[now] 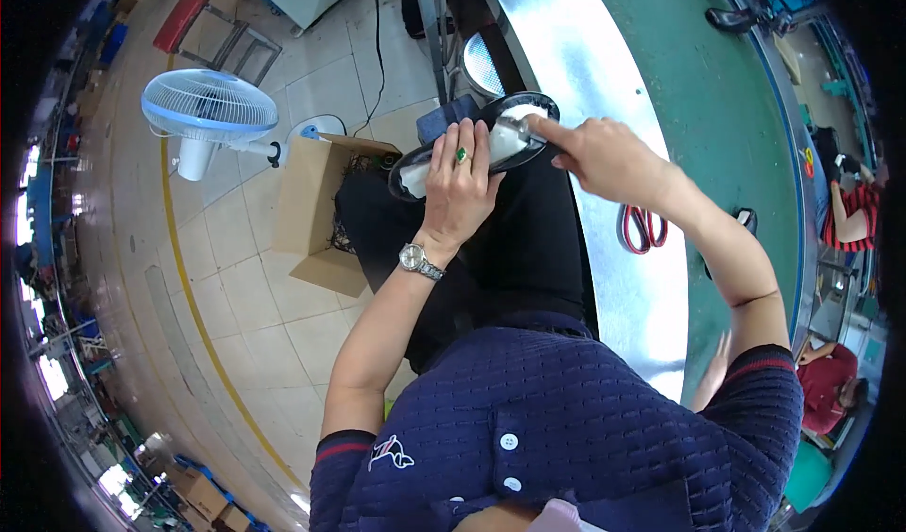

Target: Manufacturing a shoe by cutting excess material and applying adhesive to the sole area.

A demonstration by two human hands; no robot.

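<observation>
From the head camera, a black slip-on shoe with a pale lining (477,145) is held over the person's lap in dark trousers, just beside the curved metal edge of the green worktop (604,88). Its long axis runs from lower left to upper right, one end pointing at the open brown cardboard box (307,211) on the tiled floor, the other at the worktop; which end is the toe is hard to tell. The left hand (461,187), wearing a green-stoned ring and a silver wristwatch, lies across the shoe's middle with fingers curled around it. The right hand (604,159) has its forefinger stretched out, the tip pressing into the pale lining at the upper-right end, the other fingers folded in. A pair of red-handled scissors (642,228) lies on the worktop near the right forearm. A white and blue standing fan (209,109) stands on the floor beyond the box.
</observation>
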